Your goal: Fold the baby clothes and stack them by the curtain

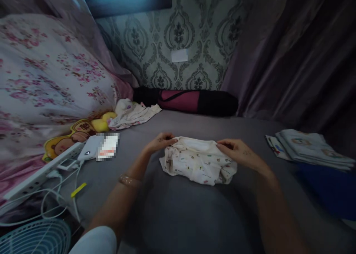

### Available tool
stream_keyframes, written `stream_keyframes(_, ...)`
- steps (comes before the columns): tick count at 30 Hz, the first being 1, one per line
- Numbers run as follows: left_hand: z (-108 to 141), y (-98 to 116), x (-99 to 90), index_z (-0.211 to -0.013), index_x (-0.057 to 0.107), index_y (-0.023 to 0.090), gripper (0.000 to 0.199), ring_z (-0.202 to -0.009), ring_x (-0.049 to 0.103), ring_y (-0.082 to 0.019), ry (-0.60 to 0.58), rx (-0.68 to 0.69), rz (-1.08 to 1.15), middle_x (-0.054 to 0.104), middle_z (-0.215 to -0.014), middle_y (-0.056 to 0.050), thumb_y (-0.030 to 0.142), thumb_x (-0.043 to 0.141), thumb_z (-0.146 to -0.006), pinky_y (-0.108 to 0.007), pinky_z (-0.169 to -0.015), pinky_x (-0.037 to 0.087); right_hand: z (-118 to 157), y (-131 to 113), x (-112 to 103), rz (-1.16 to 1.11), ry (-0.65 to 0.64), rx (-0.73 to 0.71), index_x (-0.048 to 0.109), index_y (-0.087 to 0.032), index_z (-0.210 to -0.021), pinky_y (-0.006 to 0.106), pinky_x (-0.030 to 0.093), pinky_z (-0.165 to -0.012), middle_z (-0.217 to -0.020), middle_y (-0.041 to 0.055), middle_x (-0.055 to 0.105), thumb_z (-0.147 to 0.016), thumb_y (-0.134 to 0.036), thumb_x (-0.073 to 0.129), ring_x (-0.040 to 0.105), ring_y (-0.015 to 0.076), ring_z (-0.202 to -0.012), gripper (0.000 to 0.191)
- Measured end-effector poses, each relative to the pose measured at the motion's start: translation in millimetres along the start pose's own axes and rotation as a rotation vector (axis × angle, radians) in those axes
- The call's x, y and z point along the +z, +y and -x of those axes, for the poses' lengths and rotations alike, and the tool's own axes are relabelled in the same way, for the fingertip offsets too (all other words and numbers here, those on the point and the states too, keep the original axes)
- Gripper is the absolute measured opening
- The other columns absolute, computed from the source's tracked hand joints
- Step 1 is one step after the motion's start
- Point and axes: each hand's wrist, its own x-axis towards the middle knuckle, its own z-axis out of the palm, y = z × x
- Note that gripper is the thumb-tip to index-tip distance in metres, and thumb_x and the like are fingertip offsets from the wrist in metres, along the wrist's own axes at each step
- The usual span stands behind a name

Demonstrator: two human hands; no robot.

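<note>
From the head camera I see a grey sheet (191,224) running back to a black-and-maroon bag (179,101) along the wall (154,49), its contents hidden. Grey space separates the hands from folded cloths (308,146) at far right. Mid-sheet, the left hand (161,141) and right hand (237,150) pinch opposite upper edges of a rumpled white garment (198,166), printed with tiny coloured motifs.

Room here on the grey sheet (194,217), nearside of the printed garment (198,165); long bag (180,101) blocks beyond it, folded cloths (308,144) well right!
</note>
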Motion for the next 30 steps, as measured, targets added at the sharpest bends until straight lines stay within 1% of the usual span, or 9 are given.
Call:
stream_keyframes(4,15.3,13.2,-11.1,-0.080,0.062,0.013,0.038,-0.065,0.052,-0.010,-0.012,0.118,0.016,0.057,-0.069,0.001,0.051,0.063,-0.074,-0.022,-0.060,0.040,0.4,-0.8,-2.5,0.088,-0.044,-0.016,0.071,-0.018,-0.071,0.027,0.044,-0.054,-0.067,0.0020,0.068,-0.074,-0.048,0.056,0.060,0.0184,-0.063,0.033)
stream_keyframes(7,26.3,34.5,-17.2,-0.082,0.063,0.015,0.034,-0.068,0.053,-0.011,0.055,0.187,0.002,0.059,-0.072,0.001,0.048,0.063,-0.075,-0.022,-0.064,0.041,-1.0,-8.9,-6.0,0.075,0.022,-0.058,0.070,-0.018,-0.071,0.026,0.043,-0.055,-0.066,0.0012,0.067,-0.072,-0.047,0.059,0.058,0.0166,-0.061,0.031)
stream_keyframes(14,39.8,95.3,-25.6,-0.084,0.062,0.017,0.035,-0.061,0.052,-0.010,0.154,0.254,0.033,0.057,-0.069,0.002,0.050,0.064,-0.073,-0.021,-0.055,0.040,-1.0,-41.4,-31.2,-0.040,0.337,-0.199,0.067,-0.017,-0.076,0.026,0.045,-0.059,-0.072,0.0021,0.066,-0.065,-0.049,0.068,0.058,0.0147,-0.065,0.033)
stream_keyframes(19,34.0,141.9,-38.5,-0.079,0.067,0.014,0.041,-0.061,0.054,-0.012,0.269,0.317,0.006,0.062,-0.068,-0.002,0.052,0.071,-0.065,-0.023,-0.056,0.042,-3.6,-60.3,-58.7,0.001,0.455,-0.268,0.065,-0.016,-0.080,0.027,0.044,-0.060,-0.073,0.0028,0.064,-0.069,-0.049,0.066,0.057,0.0147,-0.066,0.035)
stream_keyframes(24,36.8,191.7,-46.5,-0.082,0.069,0.013,0.035,-0.073,0.057,-0.015,0.569,0.564,-0.213,0.065,-0.074,-0.003,0.047,0.067,-0.071,-0.024,-0.063,0.044,8.7,-94.2,-77.4,0.289,0.796,-0.453,0.066,-0.018,-0.089,0.031,0.045,-0.072,-0.090,0.0065,0.066,-0.082,-0.041,0.057,0.059,0.0202,-0.086,0.026)
stream_keyframes(25,38.2,197.7,-46.5,-0.082,0.069,0.014,0.034,-0.076,0.058,-0.016,0.576,0.586,-0.238,0.065,-0.075,-0.003,0.045,0.067,-0.071,-0.024,-0.065,0.045,11.7,-100.6,-79.3,0.331,0.815,-0.475,0.067,-0.019,-0.090,0.032,0.045,-0.074,-0.093,0.0066,0.066,-0.083,-0.040,0.056,0.059,0.0209,-0.089,0.024)
stream_keyframes(26,39.2,201.5,-46.3,-0.081,0.069,0.014,0.032,-0.076,0.058,-0.016,0.520,0.571,-0.251,0.065,-0.074,-0.002,0.044,0.068,-0.070,-0.024,-0.065,0.045,13.7,-105.7,-81.2,0.354,0.764,-0.474,0.067,-0.020,-0.088,0.032,0.045,-0.073,-0.092,0.0062,0.066,-0.083,-0.040,0.057,0.060,0.0212,-0.089,0.024)
stream_keyframes(29,37.7,201.9,-45.7,-0.069,0.066,0.015,0.031,-0.066,0.059,-0.016,0.213,0.388,-0.184,0.062,-0.063,-0.002,0.041,0.078,-0.058,-0.025,-0.059,0.045,13.1,-111.2,-88.7,0.288,0.436,-0.387,0.069,-0.018,-0.079,0.029,0.045,-0.063,-0.075,0.0034,0.066,-0.074,-0.045,0.066,0.060,0.0185,-0.072,0.027)
stream_keyframes(30,36.1,199.8,-46.0,-0.067,0.064,0.015,0.032,-0.061,0.057,-0.014,0.174,0.335,-0.116,0.061,-0.061,-0.001,0.040,0.080,-0.055,-0.025,-0.057,0.045,11.9,-110.7,-91.9,0.240,0.382,-0.356,0.069,-0.017,-0.077,0.027,0.044,-0.059,-0.070,0.0026,0.065,-0.071,-0.047,0.068,0.059,0.0171,-0.067,0.030)
